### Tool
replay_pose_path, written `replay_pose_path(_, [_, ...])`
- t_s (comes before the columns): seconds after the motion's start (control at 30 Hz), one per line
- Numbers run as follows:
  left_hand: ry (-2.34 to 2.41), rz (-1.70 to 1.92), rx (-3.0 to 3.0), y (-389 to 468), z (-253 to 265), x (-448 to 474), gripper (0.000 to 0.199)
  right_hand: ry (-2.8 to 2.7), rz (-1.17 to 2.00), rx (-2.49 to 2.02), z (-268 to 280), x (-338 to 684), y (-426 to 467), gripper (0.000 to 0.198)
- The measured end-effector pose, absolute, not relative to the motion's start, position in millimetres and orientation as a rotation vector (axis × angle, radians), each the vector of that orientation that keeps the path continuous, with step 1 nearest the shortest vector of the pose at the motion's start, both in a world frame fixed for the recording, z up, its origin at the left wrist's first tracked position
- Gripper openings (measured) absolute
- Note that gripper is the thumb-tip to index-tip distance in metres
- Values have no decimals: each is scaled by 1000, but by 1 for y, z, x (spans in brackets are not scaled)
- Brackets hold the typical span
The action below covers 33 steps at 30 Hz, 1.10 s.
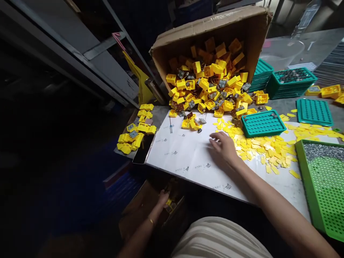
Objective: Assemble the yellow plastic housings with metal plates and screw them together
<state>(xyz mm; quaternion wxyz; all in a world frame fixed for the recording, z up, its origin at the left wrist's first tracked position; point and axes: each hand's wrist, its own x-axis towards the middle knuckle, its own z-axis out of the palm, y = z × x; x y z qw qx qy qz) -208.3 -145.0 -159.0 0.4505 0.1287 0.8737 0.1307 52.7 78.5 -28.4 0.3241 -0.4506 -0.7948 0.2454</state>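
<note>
My right hand (223,146) hovers over the white printed sheet, fingers apart and holding nothing. Close to its fingertips are a few yellow plastic housings (191,124) with a small dark round part beside them. Just right of it spread many flat yellow pieces (258,147). Down below the table edge, my left hand (163,197) reaches into a cardboard box (137,204) that has some yellow parts (169,205) in it. Shadow hides the fingers of that hand, so whether it grips anything is unclear. A small screwdriver (171,128) lies on the sheet.
A large tipped carton (212,21) spills yellow housings with wired parts onto the table. Teal trays (264,123) and a green perforated basket (326,193) with small metal pieces stand right. More yellow housings (130,141) and a phone (141,154) lie at the left edge.
</note>
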Motion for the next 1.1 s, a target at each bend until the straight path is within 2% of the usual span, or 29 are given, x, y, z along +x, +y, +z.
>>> replay_pose_path(0.1, [2150,304,311,-137,-142,-219,38,-2192,576,-1231,-38,-1,117,21])
replay_pose_path(0.2, [2119,406,422,-128,-114,-219,29,-2226,537,-1304,-40,-34,137,28])
replay_pose_path(0.23, [2099,467,478,-125,-103,-216,35,-2224,537,-1326,-41,-39,140,27])
replay_pose_path(0.4, [1850,744,648,-95,-39,-173,46,-2136,645,-1436,-37,-21,132,23])
replay_pose_path(0.5, [1419,1053,417,-56,-12,-139,34,-2083,721,-1453,-33,6,105,22])
replay_pose_path(0.57, [1176,1107,291,-28,-5,-118,38,-2077,700,-1352,-29,21,80,19])
replay_pose_path(0.63, [1014,1156,276,-5,-7,-103,32,-2188,645,-1232,-25,33,54,15])
replay_pose_path(0.77, [1059,1135,132,11,-15,-93,19,-2196,816,-1001,-20,57,25,16])
replay_pose_path(0.9, [1120,999,-90,3,-11,-102,18,-1867,869,-1196,-28,79,33,18])
replay_pose_path(1.0, [1123,969,-146,-4,-8,-106,19,-2014,940,-1232,-35,74,49,30])
replay_pose_path(1.1, [1108,954,-149,-9,-8,-107,22,-2204,859,-1210,-31,49,69,36])
